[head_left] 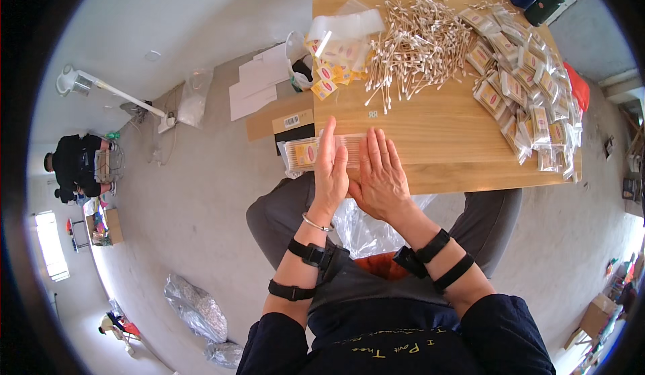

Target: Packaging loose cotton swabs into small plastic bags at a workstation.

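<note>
A clear packet of cotton swabs [306, 152] with a yellow and red label lies flat at the near left corner of the wooden table [437, 133]. My left hand [330, 173] stands on edge across the packet, fingers straight and together. My right hand [379, 177] lies flat, palm down, pressing the packet's right part, fingers slightly spread. Both hands touch each other at the thumbs. Farther back lies a loose heap of cotton swabs [416, 46].
Several filled swab packets [524, 99] pile along the table's right side. Yellow labels [332, 72] and empty clear bags [346, 24] sit at the back left. A clear plastic bag [366, 230] rests on my lap. Another person [77, 163] sits far left on the concrete floor.
</note>
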Motion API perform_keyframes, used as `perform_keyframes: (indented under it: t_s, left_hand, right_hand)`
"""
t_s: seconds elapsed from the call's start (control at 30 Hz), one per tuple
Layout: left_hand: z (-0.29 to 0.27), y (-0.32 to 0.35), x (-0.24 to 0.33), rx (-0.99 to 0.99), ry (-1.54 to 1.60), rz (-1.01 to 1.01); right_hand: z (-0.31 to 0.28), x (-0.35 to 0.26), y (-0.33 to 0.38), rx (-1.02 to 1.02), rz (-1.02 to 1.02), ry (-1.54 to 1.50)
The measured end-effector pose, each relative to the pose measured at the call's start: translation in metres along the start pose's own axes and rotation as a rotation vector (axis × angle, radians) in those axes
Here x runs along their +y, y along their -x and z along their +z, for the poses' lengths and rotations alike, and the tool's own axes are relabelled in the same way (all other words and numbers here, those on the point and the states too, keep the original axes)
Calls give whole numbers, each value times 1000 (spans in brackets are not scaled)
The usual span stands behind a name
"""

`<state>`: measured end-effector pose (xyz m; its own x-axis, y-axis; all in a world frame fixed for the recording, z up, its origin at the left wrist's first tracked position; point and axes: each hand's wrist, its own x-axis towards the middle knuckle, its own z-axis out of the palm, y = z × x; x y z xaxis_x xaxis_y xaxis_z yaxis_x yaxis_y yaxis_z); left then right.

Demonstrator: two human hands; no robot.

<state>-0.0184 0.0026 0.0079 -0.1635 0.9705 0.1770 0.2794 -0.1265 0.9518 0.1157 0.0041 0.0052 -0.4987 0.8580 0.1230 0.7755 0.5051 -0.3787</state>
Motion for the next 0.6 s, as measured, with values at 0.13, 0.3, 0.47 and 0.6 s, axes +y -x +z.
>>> perform_keyframes:
  t_s: [0.13, 0.3, 0.47, 0.6]
  left_hand:
    - [-3, -3, 5, -42, 63, -91]
    - [-7, -1, -1, -48, 215, -108]
    - [-4, -6, -6, -54, 376, -108]
    - [-3, -6, -9, -53, 501, -111]
  right_hand:
    - [1, -1, 0, -8, 5, -24]
    - [6, -9, -7, 3, 3, -8]
    - [14, -11, -8, 26, 35, -42]
    - [16, -20, -11, 32, 95, -42]
